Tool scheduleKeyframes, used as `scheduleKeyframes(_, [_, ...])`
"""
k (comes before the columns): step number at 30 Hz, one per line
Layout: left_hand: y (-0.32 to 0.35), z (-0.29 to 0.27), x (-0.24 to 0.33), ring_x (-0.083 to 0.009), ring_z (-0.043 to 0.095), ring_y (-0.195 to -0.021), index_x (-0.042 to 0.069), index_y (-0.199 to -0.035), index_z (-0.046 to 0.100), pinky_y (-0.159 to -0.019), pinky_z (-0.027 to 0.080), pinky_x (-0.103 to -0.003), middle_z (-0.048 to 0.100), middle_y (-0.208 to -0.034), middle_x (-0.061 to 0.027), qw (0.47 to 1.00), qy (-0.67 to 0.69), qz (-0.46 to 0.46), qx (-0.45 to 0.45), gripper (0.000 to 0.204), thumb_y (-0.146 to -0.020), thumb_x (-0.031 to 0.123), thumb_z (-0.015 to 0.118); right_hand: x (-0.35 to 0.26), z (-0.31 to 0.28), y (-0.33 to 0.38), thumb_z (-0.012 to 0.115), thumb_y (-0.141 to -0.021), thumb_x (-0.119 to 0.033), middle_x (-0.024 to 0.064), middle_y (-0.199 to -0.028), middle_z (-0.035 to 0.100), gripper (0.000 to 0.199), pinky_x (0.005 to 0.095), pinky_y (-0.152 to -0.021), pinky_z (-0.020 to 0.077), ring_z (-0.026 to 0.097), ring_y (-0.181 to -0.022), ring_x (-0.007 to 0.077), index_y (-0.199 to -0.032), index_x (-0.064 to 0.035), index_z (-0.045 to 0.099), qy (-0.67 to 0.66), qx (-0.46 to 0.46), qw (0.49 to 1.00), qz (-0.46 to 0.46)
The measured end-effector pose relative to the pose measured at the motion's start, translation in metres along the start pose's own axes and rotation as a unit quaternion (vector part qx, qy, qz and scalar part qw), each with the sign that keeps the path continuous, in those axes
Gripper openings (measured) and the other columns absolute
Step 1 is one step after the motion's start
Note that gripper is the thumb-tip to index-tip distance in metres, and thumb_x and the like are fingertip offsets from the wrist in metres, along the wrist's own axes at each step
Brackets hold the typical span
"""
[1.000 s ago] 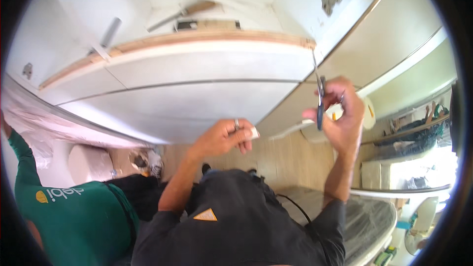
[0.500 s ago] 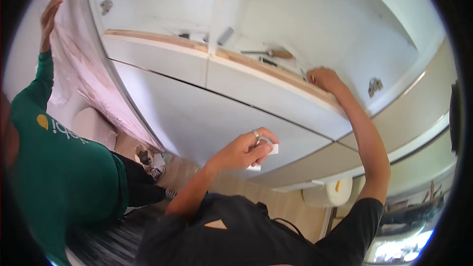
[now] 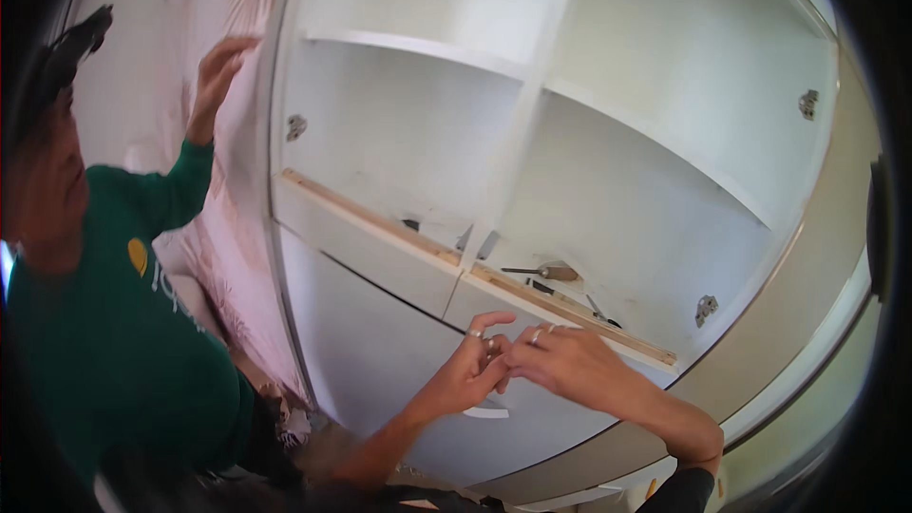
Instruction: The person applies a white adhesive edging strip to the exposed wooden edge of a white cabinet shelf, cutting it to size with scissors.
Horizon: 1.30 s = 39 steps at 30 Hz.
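Head view — left hand (image 3: 467, 372) and right hand (image 3: 560, 361) meet, fingertips seemingly touching, before cabinet (image 3: 399, 133).

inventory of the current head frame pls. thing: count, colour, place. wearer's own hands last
white open cabinet carcass: 1, white, fills centre and right, shelves and upright divider inside
metal door hinges: 3 seen, silver, left wall, upper right wall and lower right wall
bare wooden edge strip: 1, light brown, along the front of the bottom shelf
wooden-handled hand tool: 1, brown and dark, lying on the bottom shelf, right bay
white drawer fronts: 2, white, below the strip
pink patterned sheet: 1, pale pink, left of the cabinet
co-worker in a green long-sleeved top: 1, left edge, raised hand on the sheet
left hand: ringed, fingertips meeting the right hand
right hand: ringed, in front of the drawer fronts
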State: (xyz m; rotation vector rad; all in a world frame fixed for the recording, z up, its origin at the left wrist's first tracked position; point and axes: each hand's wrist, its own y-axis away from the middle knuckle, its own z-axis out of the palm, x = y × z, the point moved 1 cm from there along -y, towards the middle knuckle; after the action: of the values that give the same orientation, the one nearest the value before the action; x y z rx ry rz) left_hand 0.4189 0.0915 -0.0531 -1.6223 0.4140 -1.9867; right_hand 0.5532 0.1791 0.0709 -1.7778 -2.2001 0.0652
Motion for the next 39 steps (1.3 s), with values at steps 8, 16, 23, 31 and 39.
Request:
scheduleKeyframes(8, [0.034,-0.081,0.047,-0.0141,0.063,-0.089,0.006,-0.120,0.061,-0.082,0.051,-0.030,0.069,-0.098,-0.0081,0.946,-0.312,-0.009,0.091,0.030,-0.093,0.016,0.070,0.017,-0.090,-0.015,0.075,-0.078,-0.008,0.0088,-0.092,0.066,0.014,0.0347,-0.071,0.0544,0.067,-0.083,0.0264,-0.089,-0.0065,0.067,0.069,0.194,0.978,0.025])
scheduleKeyframes(16, [-0.019,-0.217,0.127,-0.0328,0.063,-0.096,0.012,-0.123,0.069,-0.088,0.048,-0.041,0.069,-0.101,-0.0132,0.702,-0.666,0.197,0.157,0.038,-0.088,0.000,0.058,0.058,-0.047,-0.052,0.073,-0.083,-0.016,0.0078,-0.093,0.066,0.023,0.0383,-0.074,0.0526,0.065,-0.083,0.0278,-0.106,-0.0096,0.069,0.129,0.185,0.970,0.088])
scheduleKeyframes(23, [-0.082,-0.305,0.158,-0.0329,0.057,-0.113,0.016,-0.114,0.074,-0.104,0.042,-0.045,0.064,-0.120,-0.0103,0.546,-0.814,0.103,0.168,0.057,-0.077,-0.017,0.046,0.063,0.020,-0.123,0.072,-0.085,-0.015,0.0107,-0.092,0.066,0.020,0.0417,-0.077,0.0516,0.063,-0.091,0.0295,-0.100,-0.0047,0.067,0.115,0.182,0.975,0.046])
scheduleKeyframes(31, [-0.085,-0.404,0.137,-0.0320,0.056,-0.117,0.013,-0.111,0.074,-0.108,0.040,-0.042,0.064,-0.119,-0.0116,0.571,-0.804,0.089,0.136,0.063,-0.068,-0.022,0.044,0.066,0.041,-0.211,0.073,-0.081,-0.011,0.0142,-0.102,0.068,0.033,0.0431,-0.087,0.0508,0.062,-0.103,0.0327,-0.112,-0.0038,0.066,0.067,-0.035,0.990,0.119])
scheduleKeyframes(39, [-0.058,-0.422,0.118,-0.0338,0.056,-0.111,0.014,-0.127,0.064,-0.106,0.041,-0.039,0.064,-0.119,-0.0160,0.668,-0.734,0.044,0.112,0.070,-0.071,-0.021,0.040,0.065,0.032,-0.249,0.080,-0.073,-0.017,0.0134,-0.101,0.069,0.041,0.0408,-0.087,0.0510,0.063,-0.103,0.0291,-0.111,-0.0060,0.069,0.090,-0.233,0.954,0.168])
